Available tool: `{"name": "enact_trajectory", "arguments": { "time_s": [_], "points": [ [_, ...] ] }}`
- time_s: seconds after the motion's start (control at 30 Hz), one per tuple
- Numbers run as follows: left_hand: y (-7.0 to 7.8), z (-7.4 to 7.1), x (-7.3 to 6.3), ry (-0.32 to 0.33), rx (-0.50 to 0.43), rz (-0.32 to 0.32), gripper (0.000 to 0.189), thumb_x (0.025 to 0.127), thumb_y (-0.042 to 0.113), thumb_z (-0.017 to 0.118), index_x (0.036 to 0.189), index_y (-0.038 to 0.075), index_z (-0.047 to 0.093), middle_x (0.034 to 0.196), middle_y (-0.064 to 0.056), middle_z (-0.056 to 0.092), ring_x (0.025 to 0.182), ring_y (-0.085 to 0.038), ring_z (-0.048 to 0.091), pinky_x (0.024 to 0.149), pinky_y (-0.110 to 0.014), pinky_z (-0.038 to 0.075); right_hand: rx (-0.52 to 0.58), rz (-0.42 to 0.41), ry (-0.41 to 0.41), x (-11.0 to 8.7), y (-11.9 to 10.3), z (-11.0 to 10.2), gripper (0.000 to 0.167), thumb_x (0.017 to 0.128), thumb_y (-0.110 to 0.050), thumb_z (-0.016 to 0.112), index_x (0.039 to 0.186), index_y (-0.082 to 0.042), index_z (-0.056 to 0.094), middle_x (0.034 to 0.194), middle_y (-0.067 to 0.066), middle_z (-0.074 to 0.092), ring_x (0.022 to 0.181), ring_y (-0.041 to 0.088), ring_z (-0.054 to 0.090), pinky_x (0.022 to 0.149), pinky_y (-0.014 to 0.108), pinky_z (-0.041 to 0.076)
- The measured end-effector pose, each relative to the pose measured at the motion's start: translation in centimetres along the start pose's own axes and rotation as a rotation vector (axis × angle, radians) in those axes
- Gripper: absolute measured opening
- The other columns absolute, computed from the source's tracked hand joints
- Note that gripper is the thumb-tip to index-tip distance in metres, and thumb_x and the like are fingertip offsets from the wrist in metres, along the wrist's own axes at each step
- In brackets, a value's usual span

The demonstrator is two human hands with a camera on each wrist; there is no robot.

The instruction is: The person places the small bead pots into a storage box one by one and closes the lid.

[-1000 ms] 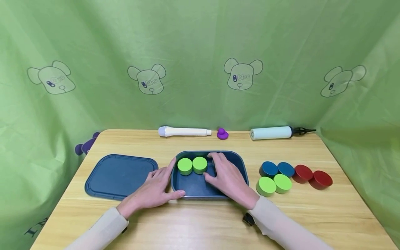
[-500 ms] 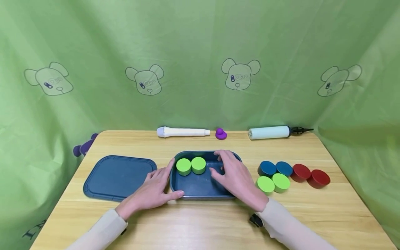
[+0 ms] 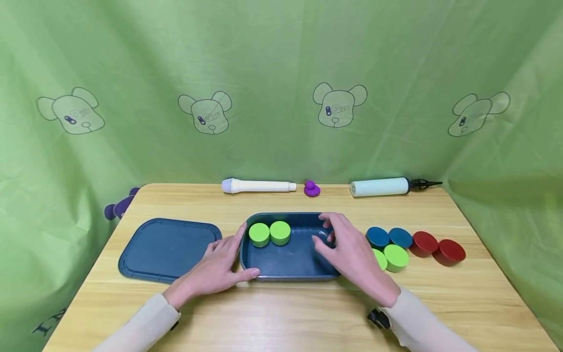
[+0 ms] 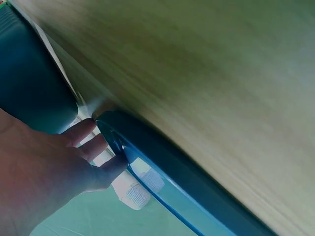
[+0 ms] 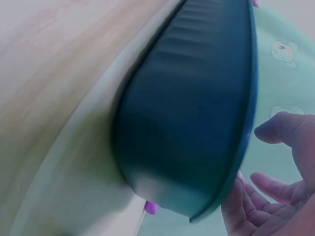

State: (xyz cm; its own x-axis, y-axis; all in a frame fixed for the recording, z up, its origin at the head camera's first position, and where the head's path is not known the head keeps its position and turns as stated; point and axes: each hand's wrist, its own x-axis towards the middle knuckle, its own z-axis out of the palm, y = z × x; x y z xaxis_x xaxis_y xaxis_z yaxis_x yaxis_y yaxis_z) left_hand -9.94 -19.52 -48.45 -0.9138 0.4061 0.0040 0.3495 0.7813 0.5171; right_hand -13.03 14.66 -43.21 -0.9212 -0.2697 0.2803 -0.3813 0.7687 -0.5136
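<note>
A dark blue rectangular box [image 3: 290, 261] sits open-topped in front of me. Inside, at its left end, two light green cylinders [image 3: 259, 234] stand side by side. My left hand [image 3: 215, 266] rests against the box's left side, index finger along the rim and thumb at the front corner. The left wrist view has its other fingers overlapping the edge of the flat lid [image 4: 172, 167]. Over the box's right end hovers my right hand [image 3: 354, 254], fingers loosely bent and holding nothing. In the right wrist view its fingertips are by the box's rim [image 5: 248, 123].
Right of the box stand two blue cylinders [image 3: 377, 238], two more green ones [image 3: 396, 257], one partly behind my hand, and two red ones [image 3: 424, 243]. Along the back lie a white microphone [image 3: 264, 186], a purple knobbed piece [image 3: 312, 188] and a pale blue hand pump [image 3: 380, 187].
My right hand has drawn away to the right from beside the second green cylinder, which stays in the box. My left hand keeps its place at the box's left side.
</note>
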Motion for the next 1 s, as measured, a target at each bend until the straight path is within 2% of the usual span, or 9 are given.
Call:
{"name": "enact_trajectory", "arguments": {
  "time_s": [0.3,0.6,0.83,1.0],
  "points": [
    [0.1,-0.1,-0.1,0.001,0.005,-0.001,0.116,0.098,0.078,0.061,0.177,0.024,-0.004,0.172,-0.017,0.037,0.156,-0.047,0.035,0.121,-0.072,0.022,-0.006,0.02,0.027,-0.8,0.9,-1.9,0.053,0.098,-0.026,0.082,0.143,-0.005,0.062,0.12,0.012,0.069,0.088,0.019,0.065,0.073,0.04,0.055],
    [0.2,-0.2,0.0,-0.006,-0.001,0.002,0.116,0.099,0.077,0.062,0.177,0.022,-0.003,0.173,-0.018,0.035,0.156,-0.047,0.034,0.121,-0.074,0.021,-0.016,0.029,0.046,-2.1,2.7,-3.7,0.054,0.099,-0.022,0.082,0.146,-0.006,0.06,0.124,0.012,0.069,0.092,0.02,0.069,0.076,0.046,0.056],
    [0.2,-0.1,-0.1,-0.012,0.0,-0.006,0.116,0.099,0.078,0.061,0.177,0.023,-0.004,0.173,-0.017,0.035,0.156,-0.047,0.034,0.121,-0.072,0.021,-0.084,0.014,0.092,-3.2,4.3,-4.8,0.052,0.097,-0.021,0.083,0.142,-0.006,0.062,0.117,0.011,0.07,0.09,0.021,0.067,0.072,0.043,0.054],
    [0.1,0.0,-0.1,-0.006,-0.003,-0.004,0.115,0.099,0.078,0.061,0.177,0.024,-0.003,0.173,-0.016,0.036,0.156,-0.046,0.035,0.121,-0.073,0.021,-0.096,0.039,0.084,-4.0,5.6,-5.9,0.056,0.098,-0.025,0.084,0.145,-0.006,0.06,0.12,0.013,0.069,0.09,0.021,0.066,0.07,0.041,0.053]
  ]
}}
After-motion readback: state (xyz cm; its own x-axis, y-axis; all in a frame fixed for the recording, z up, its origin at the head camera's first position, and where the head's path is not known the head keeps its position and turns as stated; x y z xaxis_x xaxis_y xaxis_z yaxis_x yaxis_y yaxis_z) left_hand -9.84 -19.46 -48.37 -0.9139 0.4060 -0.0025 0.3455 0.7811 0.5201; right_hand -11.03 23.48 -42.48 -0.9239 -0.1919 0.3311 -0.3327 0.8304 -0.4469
